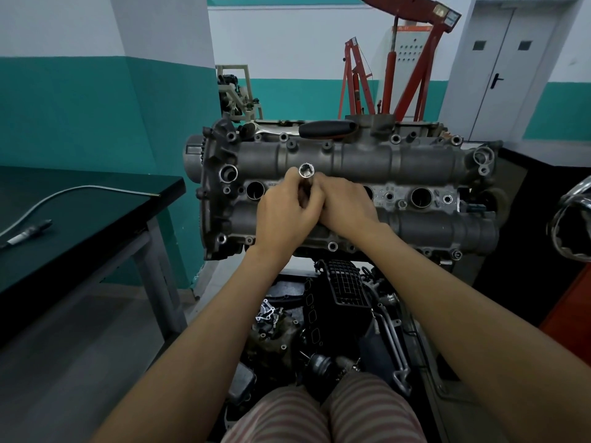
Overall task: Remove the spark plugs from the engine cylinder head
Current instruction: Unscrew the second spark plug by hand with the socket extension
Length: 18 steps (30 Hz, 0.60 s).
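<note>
Over the middle of the cylinder head (351, 161), both hands meet around a spark plug socket (306, 170), its open hex end tilted up toward the camera. Left hand (287, 212) has fingers curled round the socket shaft; right hand (347, 207) is pressed against it from the right, fingers also curled at the shaft, exact grip partly hidden by the left.

Progress, as a judgement: mid-task. Socket is off the ratchet (307, 129), which lies along the far edge of the head, black handle to the right. Looks like the person is pulling a plug out of the socket or readying it for another well; no spark plug itself is visible.

Plug wells: far-left well (255, 190) and right well (421, 197) are open dark bores, cannot tell if plugs sit at the bottom. The middle wells are covered by the hands. So how many plugs are out is not readable.

Left counter (96, 203) holds a flexible metal tube with a dark tip (28, 233). Loose engine parts (335, 311) lie on the floor near the person's knees.
</note>
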{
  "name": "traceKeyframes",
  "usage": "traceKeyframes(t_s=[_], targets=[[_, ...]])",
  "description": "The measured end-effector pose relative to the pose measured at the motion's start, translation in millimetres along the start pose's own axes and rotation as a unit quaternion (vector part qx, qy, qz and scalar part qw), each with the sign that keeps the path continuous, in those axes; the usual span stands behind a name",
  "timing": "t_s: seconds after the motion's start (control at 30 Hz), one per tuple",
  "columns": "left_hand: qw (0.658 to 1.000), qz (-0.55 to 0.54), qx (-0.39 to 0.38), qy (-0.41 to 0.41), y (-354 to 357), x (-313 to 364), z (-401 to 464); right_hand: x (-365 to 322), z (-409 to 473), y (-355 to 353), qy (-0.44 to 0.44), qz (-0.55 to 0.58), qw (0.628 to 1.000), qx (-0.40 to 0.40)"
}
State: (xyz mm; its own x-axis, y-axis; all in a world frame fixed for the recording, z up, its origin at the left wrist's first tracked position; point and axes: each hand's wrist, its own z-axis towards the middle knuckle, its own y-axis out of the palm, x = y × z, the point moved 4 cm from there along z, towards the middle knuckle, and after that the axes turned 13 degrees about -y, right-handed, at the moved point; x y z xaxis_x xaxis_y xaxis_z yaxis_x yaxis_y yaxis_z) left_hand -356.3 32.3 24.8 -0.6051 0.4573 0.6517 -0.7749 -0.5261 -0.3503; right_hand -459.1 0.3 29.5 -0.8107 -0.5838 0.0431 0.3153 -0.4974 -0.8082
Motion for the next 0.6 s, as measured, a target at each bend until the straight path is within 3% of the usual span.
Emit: traceKeyframes(t_s=[0.6], targets=[[1.0,-0.007,-0.005,-0.008,0.0,-2.1,-0.4,-1.7,-1.7,-1.3,0.002,-0.001,1.0,0.011]])
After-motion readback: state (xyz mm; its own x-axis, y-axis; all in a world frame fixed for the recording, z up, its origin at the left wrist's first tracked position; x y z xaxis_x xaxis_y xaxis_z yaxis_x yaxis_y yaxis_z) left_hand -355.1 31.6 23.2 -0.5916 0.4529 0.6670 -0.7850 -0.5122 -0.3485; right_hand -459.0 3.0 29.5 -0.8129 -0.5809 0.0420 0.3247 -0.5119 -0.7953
